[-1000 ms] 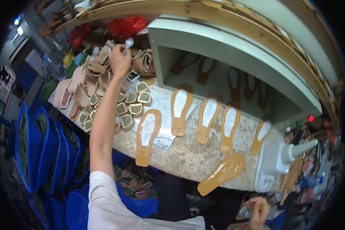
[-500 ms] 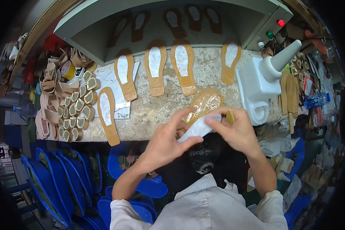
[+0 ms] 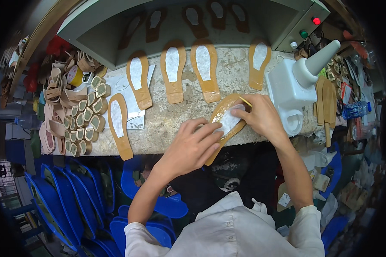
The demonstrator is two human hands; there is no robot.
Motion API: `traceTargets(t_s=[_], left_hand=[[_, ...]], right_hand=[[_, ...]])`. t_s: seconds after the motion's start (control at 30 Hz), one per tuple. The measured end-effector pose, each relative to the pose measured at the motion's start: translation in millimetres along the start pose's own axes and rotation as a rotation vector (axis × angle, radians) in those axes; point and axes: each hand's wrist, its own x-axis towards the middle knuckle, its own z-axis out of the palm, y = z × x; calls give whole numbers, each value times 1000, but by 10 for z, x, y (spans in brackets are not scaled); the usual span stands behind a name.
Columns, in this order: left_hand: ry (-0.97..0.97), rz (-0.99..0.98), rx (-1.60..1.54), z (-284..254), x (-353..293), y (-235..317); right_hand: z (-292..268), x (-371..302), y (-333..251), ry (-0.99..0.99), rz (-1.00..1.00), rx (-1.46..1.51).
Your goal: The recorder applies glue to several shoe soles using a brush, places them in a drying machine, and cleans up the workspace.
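A tan insole [image 3: 224, 107], shiny with a wet-looking coat, lies aslant at the table's front edge, its narrow heel end jutting past it. On it lies a white foot-shaped pad [image 3: 230, 121]. My left hand [image 3: 192, 145] rests over the pad's lower part, fingers stretched out and holding nothing. At the upper end my right hand [image 3: 261, 116] presses the pad with its thumb, while a thin yellow flat piece [image 3: 245, 101] sticks out of its closed fingers. The rest of that piece is hidden in the hand.
Several padded insoles [image 3: 174, 77] lie across the table, with more inside the grey machine [image 3: 90, 38] behind. A white spouted bottle [image 3: 287, 90] stands at right. Heel blocks [image 3: 90, 115] and strap pieces [image 3: 55, 107] crowd the left. Blue racks [image 3: 55, 201] stand below.
The white pad, held bent above the insole before, now lies on it. My left hand has gone from pinching the pad to lying over it. My right hand has moved up slightly.
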Motion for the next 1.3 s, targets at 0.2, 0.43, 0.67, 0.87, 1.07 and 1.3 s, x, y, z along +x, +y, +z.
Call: traceTargets(t_s=[0.2,0.43,0.67,0.87,1.07,1.3], left_hand=[[-63,82,47,-2,115,-44],[-121,74,45,22,118,-5],[-111,36,45,57,29,45],[85,-230,-34,105,-60,273],[168,-430,160,424,193,574],[141,-517,173,342,266,561]], right_hand=[[-19,35,-92,-55,-6,-81],[88,30,28,132,-107,-225],[90,58,145,182,-39,-230],[-90,-268,-96,224,-16,38],[-230,-946,151,197,96,163],[-240,-1279,374,153,107,263]])
